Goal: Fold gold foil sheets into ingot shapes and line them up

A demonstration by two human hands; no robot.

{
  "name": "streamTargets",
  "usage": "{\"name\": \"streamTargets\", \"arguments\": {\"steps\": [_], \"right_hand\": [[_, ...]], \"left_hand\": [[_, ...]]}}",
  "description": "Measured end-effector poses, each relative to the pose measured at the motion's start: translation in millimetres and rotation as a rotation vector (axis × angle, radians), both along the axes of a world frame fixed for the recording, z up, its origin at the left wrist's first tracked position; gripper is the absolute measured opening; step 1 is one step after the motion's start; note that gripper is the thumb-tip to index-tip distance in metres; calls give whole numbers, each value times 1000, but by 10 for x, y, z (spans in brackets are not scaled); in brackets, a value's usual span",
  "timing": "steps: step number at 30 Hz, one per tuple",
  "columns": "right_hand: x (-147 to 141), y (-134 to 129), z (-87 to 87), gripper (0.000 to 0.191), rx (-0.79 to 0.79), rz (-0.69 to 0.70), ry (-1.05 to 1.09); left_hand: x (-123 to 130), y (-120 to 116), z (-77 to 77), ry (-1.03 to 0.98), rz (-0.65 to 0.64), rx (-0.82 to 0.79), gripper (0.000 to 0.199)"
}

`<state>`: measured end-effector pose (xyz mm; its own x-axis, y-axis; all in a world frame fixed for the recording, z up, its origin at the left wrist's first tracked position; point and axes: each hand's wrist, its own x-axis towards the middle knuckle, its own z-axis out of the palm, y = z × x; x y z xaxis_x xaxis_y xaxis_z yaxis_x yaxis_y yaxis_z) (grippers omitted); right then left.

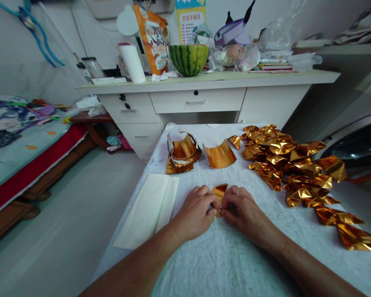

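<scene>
Gold foil piece (pixel 220 192) is on the white cloth-covered desk (pixel 188 264), directly between my two hands. It lies at the inner side of both: to the right of my left grip (pixel 199 211) and to the left of my right grip (pixel 243 208). Its long axis goes roughly away from me, with the wider end far and the narrow end close to my fingertips. Neither hand is clearly nearer, for both touch it. With the left, I pinch its near part between thumb and finger; with the right, I pinch it from the other side, though the fingers hide the exact contact.

Beyond it lies one curved gold foil sheet (pixel 220 156), and to the left of that sheet a curled foil stack (pixel 184 152). A folded white paper (pixel 144 206) lies beside my left forearm, and the heap of crumpled gold foil pieces (pixel 273 159) spreads at the right.

I find no writing which I can read on the foil. On the back wall, the poster (pixel 191 24) seems to begin with 好孩子; the rest is too small. The orange pouch (pixel 156 43) bears large white Chinese characters, which I cannot read surely.
</scene>
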<state>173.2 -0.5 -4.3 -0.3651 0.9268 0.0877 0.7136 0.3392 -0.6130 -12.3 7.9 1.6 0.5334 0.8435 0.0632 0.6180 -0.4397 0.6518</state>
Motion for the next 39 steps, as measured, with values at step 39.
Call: {"name": "streamTargets", "arguments": {"steps": [39], "right_hand": [[6, -2, -29, 9, 12, -8, -66]], "left_hand": [[20, -53, -29, 52, 43, 16, 10]]}}
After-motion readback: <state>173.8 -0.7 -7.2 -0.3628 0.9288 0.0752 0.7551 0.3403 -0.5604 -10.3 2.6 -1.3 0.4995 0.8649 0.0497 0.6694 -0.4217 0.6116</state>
